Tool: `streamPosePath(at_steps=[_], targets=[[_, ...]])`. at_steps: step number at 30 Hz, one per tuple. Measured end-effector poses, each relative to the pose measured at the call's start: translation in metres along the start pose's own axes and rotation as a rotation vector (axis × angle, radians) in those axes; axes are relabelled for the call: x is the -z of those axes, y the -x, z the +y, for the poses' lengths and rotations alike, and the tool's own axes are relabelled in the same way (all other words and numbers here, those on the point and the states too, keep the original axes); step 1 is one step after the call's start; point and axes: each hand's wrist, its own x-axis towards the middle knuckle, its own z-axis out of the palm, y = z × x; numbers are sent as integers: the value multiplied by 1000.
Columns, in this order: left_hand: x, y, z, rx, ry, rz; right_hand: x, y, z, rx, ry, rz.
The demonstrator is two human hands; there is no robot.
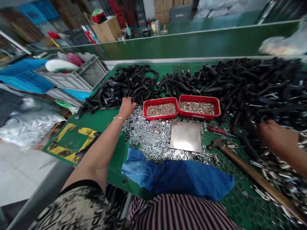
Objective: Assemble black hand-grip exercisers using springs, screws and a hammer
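My left hand [127,108] reaches to the near edge of a heap of black curved plastic parts [129,81], beside a spread of small metal rings and nuts [151,135]. Its fingers are curled, and whatever they hold is hidden. Far to the right, my right hand [271,134] is blurred and bent down among the larger pile of black plastic parts [259,80]. Those fingers also look closed, with their tips hidden against dark parts. Between the hands lie a square metal plate [186,136] and two red trays of small metal pieces, the left tray [160,118] and right tray [199,116].
A hammer [254,174] and a red-handled screwdriver [216,129] lie right of the plate. Blue cloth [177,175] lies along the front edge. Metal sleeves [275,174] are heaped at the right. Grey crate [81,76] and blue crate [21,75] stand at the left.
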Motion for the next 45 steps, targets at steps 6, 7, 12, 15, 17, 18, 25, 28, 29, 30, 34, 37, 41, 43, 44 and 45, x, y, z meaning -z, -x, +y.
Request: streamPosePath(at_steps=[6, 7, 12, 15, 17, 18, 25, 28, 29, 30, 34, 37, 41, 43, 44, 45], targets=[[3, 90, -8, -89, 650, -56, -8, 3, 26, -183, -30, -136], [1, 108, -8, -155, 524, -118, -4, 3, 23, -224, -72, -130], [-19, 157, 1, -419, -247, -225, 27, 7, -32, -268, -345, 22], [-25, 158, 13, -423, -459, -263, 43, 12, -72, -176, -627, 37], [-27, 157, 22, -423, -546, -289, 46, 12, -90, -95, -818, 21], [-27, 157, 25, -419, -581, -294, 45, 10, -95, -64, -919, 35], [-18, 150, 30, -408, -620, -358, 23, -6, -101, 64, -834, -105], [-15, 138, 22, -394, -481, -329, 14, -8, -104, 12, -1021, -160], [-15, 135, 19, -370, -411, -297, 12, -7, -106, -19, -1084, -186], [-15, 133, 18, -334, -324, -261, 10, -7, -108, -51, -1151, -214], [-25, 134, 28, -139, 234, -198, 4, -3, -119, -105, -1465, -243], [-37, 143, 55, -46, 735, -268, 4, 0, -126, -110, -1548, -205], [-56, 154, 102, -33, 1140, -405, 9, -1, -129, -178, -1447, -308], [-68, 159, 123, -30, 1228, -505, 11, -5, -130, -223, -1552, -447], [-75, 162, 133, -21, 1257, -550, 11, -6, -131, -237, -1641, -518], [-81, 164, 140, -9, 1281, -585, 10, -9, -133, -245, -1723, -568]])
